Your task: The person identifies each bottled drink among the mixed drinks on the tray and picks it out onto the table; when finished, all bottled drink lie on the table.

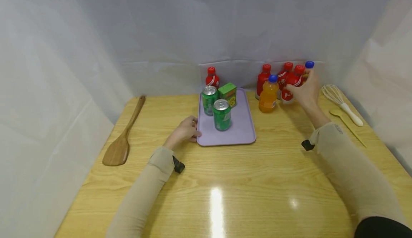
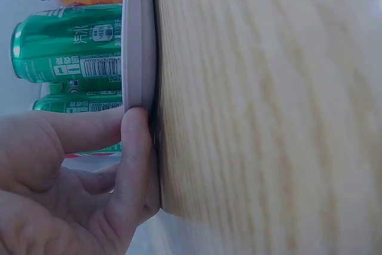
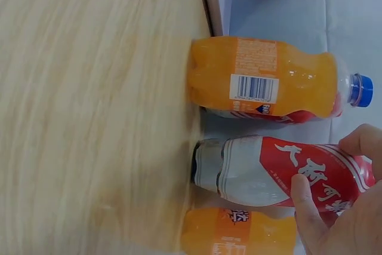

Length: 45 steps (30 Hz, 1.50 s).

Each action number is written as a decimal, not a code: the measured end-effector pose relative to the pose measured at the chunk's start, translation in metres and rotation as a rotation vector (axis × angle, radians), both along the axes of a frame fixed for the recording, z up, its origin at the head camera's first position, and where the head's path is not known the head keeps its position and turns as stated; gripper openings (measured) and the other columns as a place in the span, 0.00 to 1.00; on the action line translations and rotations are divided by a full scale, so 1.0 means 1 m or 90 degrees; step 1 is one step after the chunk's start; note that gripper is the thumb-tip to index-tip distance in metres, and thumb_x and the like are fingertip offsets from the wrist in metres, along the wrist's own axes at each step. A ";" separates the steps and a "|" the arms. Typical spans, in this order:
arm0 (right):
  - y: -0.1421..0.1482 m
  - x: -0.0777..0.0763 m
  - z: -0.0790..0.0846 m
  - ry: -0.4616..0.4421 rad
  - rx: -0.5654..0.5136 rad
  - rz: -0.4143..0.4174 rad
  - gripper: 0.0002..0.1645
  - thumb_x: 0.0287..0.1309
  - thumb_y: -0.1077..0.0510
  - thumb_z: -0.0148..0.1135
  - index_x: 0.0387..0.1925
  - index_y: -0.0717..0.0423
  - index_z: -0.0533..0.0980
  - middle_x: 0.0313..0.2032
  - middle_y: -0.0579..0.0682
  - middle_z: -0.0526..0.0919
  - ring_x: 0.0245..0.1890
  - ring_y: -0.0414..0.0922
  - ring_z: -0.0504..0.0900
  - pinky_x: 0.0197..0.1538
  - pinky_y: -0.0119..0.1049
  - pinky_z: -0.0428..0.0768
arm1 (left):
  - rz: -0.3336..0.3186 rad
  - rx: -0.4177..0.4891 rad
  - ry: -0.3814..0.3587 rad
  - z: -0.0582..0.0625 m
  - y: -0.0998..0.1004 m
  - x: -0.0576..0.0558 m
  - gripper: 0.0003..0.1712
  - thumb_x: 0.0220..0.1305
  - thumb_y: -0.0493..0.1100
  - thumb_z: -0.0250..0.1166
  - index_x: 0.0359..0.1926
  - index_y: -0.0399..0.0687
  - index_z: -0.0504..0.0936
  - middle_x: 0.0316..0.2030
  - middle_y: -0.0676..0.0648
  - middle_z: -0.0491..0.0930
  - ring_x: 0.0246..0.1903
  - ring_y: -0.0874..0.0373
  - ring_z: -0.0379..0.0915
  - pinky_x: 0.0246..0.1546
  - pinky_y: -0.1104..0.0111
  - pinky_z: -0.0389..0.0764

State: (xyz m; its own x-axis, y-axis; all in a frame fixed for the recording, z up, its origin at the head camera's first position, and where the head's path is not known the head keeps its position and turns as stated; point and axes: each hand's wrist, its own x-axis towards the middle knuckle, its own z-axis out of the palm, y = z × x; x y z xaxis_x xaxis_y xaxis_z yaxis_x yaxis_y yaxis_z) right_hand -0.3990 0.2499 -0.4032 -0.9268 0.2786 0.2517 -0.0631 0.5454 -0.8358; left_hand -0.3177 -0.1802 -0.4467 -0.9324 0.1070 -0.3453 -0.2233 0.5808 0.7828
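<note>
My left hand (image 1: pixel 183 132) pinches the left rim of a lilac tray (image 1: pixel 240 132) between thumb and fingers. Two green soda cans (image 1: pixel 222 118) and a green drink carton (image 1: pixel 228 95) stand upright on that tray. Over at the back right, my right hand (image 1: pixel 307 94) grips a red-and-white cola bottle (image 3: pixel 280 174) around its upper part. An orange soda bottle (image 1: pixel 268 98) with a blue cap stands just left of it. Another orange soda bottle (image 3: pixel 239 234) is on its other side, partly hidden by the hand in the head view.
More cola bottles (image 1: pixel 263 78) stand along the white back curtain, one (image 1: pixel 211 78) behind the tray. A wooden spatula (image 1: pixel 119 148) lies at the left. By the right edge lie a whisk (image 1: pixel 351 113) and a yellow spoon (image 1: pixel 349 125).
</note>
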 end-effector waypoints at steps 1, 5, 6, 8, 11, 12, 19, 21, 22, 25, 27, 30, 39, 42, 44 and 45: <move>0.000 0.000 -0.001 0.002 0.002 0.004 0.45 0.61 0.56 0.71 0.74 0.59 0.60 0.68 0.64 0.70 0.65 0.57 0.71 0.67 0.51 0.76 | 0.000 0.001 -0.001 0.000 0.000 0.000 0.34 0.67 0.27 0.66 0.71 0.33 0.65 0.46 0.41 0.71 0.36 0.56 0.78 0.30 0.72 0.87; -0.001 0.002 -0.007 0.008 0.016 0.023 0.44 0.60 0.57 0.71 0.71 0.63 0.59 0.67 0.66 0.70 0.64 0.60 0.72 0.67 0.54 0.76 | 0.002 0.002 -0.003 0.000 0.001 0.001 0.34 0.67 0.27 0.66 0.71 0.32 0.65 0.46 0.42 0.71 0.37 0.56 0.78 0.31 0.72 0.88; -0.001 0.002 -0.008 0.006 0.017 0.028 0.44 0.60 0.57 0.71 0.71 0.64 0.58 0.67 0.67 0.70 0.64 0.60 0.72 0.67 0.55 0.76 | 0.002 0.001 -0.004 0.000 0.001 0.001 0.34 0.67 0.27 0.66 0.71 0.32 0.64 0.46 0.41 0.71 0.37 0.56 0.78 0.31 0.72 0.88; -0.001 0.004 -0.010 0.000 0.023 0.033 0.44 0.61 0.56 0.70 0.70 0.64 0.57 0.67 0.68 0.70 0.64 0.62 0.72 0.68 0.57 0.76 | 0.001 -0.001 -0.004 0.000 0.001 0.001 0.34 0.68 0.27 0.66 0.71 0.32 0.64 0.47 0.41 0.71 0.37 0.55 0.78 0.31 0.72 0.88; 0.000 0.005 -0.013 -0.013 0.030 0.038 0.45 0.62 0.55 0.70 0.71 0.65 0.57 0.67 0.68 0.70 0.64 0.62 0.72 0.69 0.58 0.75 | -0.001 -0.004 -0.003 -0.001 0.001 0.001 0.34 0.68 0.28 0.66 0.71 0.33 0.64 0.48 0.40 0.72 0.38 0.55 0.78 0.32 0.72 0.88; 0.000 0.005 -0.014 -0.016 0.033 0.038 0.45 0.62 0.55 0.70 0.71 0.65 0.57 0.67 0.68 0.70 0.64 0.62 0.72 0.69 0.59 0.75 | -0.002 -0.005 -0.002 -0.001 0.001 0.000 0.34 0.68 0.28 0.66 0.71 0.33 0.64 0.48 0.40 0.72 0.38 0.55 0.78 0.32 0.71 0.88; 0.000 0.007 -0.017 -0.034 0.044 0.042 0.46 0.61 0.55 0.71 0.72 0.67 0.58 0.67 0.70 0.68 0.63 0.63 0.71 0.68 0.60 0.75 | 0.001 -0.004 -0.001 0.000 0.002 0.001 0.34 0.67 0.27 0.66 0.71 0.32 0.65 0.47 0.40 0.72 0.35 0.56 0.78 0.32 0.71 0.89; -0.001 0.007 -0.018 -0.036 0.047 0.042 0.46 0.61 0.55 0.71 0.72 0.67 0.58 0.66 0.70 0.68 0.63 0.64 0.71 0.67 0.60 0.75 | 0.001 -0.002 0.000 0.000 0.002 0.001 0.34 0.67 0.27 0.66 0.70 0.32 0.65 0.47 0.40 0.72 0.36 0.56 0.78 0.32 0.70 0.89; -0.001 0.007 -0.018 -0.038 0.048 0.044 0.46 0.61 0.55 0.71 0.72 0.67 0.58 0.66 0.71 0.68 0.63 0.64 0.71 0.68 0.61 0.75 | 0.002 -0.002 0.001 0.000 0.002 0.001 0.34 0.67 0.27 0.66 0.70 0.32 0.65 0.47 0.41 0.72 0.36 0.56 0.78 0.32 0.70 0.89; 0.000 0.007 -0.019 -0.041 0.053 0.046 0.46 0.62 0.55 0.70 0.72 0.67 0.58 0.66 0.71 0.68 0.64 0.65 0.71 0.68 0.62 0.75 | 0.003 0.001 0.003 -0.002 0.002 0.001 0.34 0.66 0.26 0.66 0.70 0.32 0.65 0.47 0.41 0.72 0.36 0.56 0.78 0.32 0.71 0.89; 0.000 0.006 -0.019 -0.049 0.057 0.048 0.46 0.62 0.55 0.70 0.73 0.66 0.57 0.67 0.71 0.68 0.64 0.65 0.71 0.69 0.63 0.75 | 0.004 0.001 0.004 -0.002 0.001 0.000 0.33 0.67 0.26 0.66 0.70 0.32 0.65 0.47 0.41 0.72 0.36 0.56 0.78 0.31 0.71 0.89; -0.001 0.005 -0.019 -0.062 0.063 0.054 0.47 0.63 0.54 0.70 0.74 0.65 0.56 0.69 0.71 0.68 0.66 0.66 0.71 0.70 0.64 0.75 | 0.004 0.000 0.004 -0.003 0.000 0.000 0.32 0.67 0.27 0.66 0.69 0.32 0.65 0.47 0.40 0.73 0.37 0.56 0.78 0.31 0.72 0.88; -0.002 0.008 -0.018 -0.090 0.106 0.055 0.50 0.65 0.46 0.67 0.75 0.62 0.52 0.70 0.71 0.63 0.67 0.68 0.69 0.69 0.67 0.75 | 0.002 -0.004 -0.005 -0.002 -0.001 0.000 0.33 0.67 0.27 0.66 0.70 0.33 0.65 0.49 0.39 0.73 0.38 0.54 0.79 0.32 0.72 0.89; -0.002 0.008 -0.019 -0.092 0.115 0.051 0.50 0.65 0.46 0.66 0.76 0.61 0.51 0.71 0.71 0.63 0.68 0.68 0.68 0.69 0.67 0.73 | 0.000 -0.008 -0.004 -0.001 -0.001 0.000 0.33 0.67 0.27 0.66 0.70 0.32 0.65 0.49 0.39 0.73 0.37 0.54 0.79 0.32 0.72 0.89; -0.001 0.009 -0.019 -0.088 0.115 0.053 0.50 0.65 0.46 0.66 0.76 0.61 0.51 0.71 0.71 0.62 0.69 0.68 0.67 0.71 0.67 0.72 | -0.001 -0.004 -0.006 0.000 0.000 0.000 0.33 0.67 0.27 0.66 0.70 0.32 0.65 0.49 0.39 0.73 0.37 0.55 0.79 0.31 0.72 0.89; -0.001 0.009 -0.019 -0.087 0.114 0.054 0.50 0.66 0.47 0.66 0.76 0.62 0.51 0.71 0.71 0.62 0.70 0.68 0.66 0.71 0.67 0.72 | -0.001 0.000 -0.007 0.000 0.000 0.000 0.33 0.67 0.27 0.65 0.70 0.32 0.65 0.49 0.39 0.73 0.37 0.54 0.79 0.32 0.72 0.89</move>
